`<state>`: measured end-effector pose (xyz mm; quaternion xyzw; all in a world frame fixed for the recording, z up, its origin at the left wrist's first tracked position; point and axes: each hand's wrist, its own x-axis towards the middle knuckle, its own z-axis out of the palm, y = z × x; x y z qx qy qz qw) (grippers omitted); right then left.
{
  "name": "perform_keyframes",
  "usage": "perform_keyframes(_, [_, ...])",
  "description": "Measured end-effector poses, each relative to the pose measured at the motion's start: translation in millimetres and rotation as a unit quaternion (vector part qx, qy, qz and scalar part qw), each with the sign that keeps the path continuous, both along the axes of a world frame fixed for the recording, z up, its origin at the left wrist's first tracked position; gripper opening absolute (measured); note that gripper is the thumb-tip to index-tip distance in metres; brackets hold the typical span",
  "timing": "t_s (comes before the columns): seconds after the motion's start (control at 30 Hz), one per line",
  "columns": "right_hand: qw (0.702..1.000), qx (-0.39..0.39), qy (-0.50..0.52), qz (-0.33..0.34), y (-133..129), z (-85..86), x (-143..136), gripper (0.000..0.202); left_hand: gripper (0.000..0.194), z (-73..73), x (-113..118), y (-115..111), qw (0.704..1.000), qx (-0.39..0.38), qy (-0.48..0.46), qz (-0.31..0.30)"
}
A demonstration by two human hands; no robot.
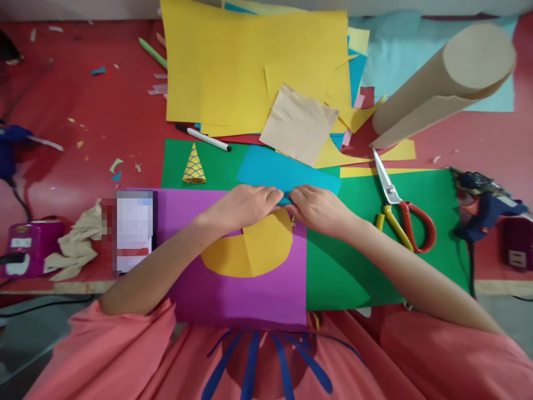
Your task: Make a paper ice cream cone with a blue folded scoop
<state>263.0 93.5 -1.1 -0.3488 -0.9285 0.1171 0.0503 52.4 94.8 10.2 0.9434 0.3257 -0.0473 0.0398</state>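
Both my left hand [254,203] and my right hand [314,206] are closed on the near edge of a blue paper sheet [287,169], thumbs almost meeting. The edge between them looks folded or curled. Just below my fingers, a yellow paper cut-out [250,253] with rounded outlines lies on a purple sheet [233,303]. A small yellow cone [194,165] with blue scale-like lines stands or lies on green paper beyond my left hand. Part of a small yellow patterned piece shows beside my right fingers, mostly hidden.
Red-and-yellow-handled scissors [395,203] lie on a green sheet [345,272] at right. Behind are yellow sheets [233,66], a beige cloth square [300,123], a marker [208,139] and a beige roll [433,89]. Glue guns [491,205] sit at both sides; a phone [135,230] is left.
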Motion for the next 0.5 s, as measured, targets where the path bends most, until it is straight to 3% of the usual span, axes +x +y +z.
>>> perform_keyframes(0.2, [0.999,-0.047,-0.006,0.022,-4,3.4,-1,0.044,0.022,-4.7,3,-2,0.998,-0.047,-0.027,-0.007])
perform_keyframes(0.33, [0.997,-0.079,-0.006,0.005,-8,8.7,2,0.034,0.029,4.4,-2,-4,0.991,-0.105,-0.054,0.065])
perform_keyframes(0.4, [0.995,-0.098,0.029,-0.017,-10,8.8,6,0.032,0.034,10.4,-12,-5,0.970,-0.160,-0.133,0.130])
perform_keyframes(0.5, [0.990,-0.094,0.095,-0.039,-13,4.8,14,0.035,0.032,14.3,-26,-6,0.910,-0.245,-0.259,0.212])
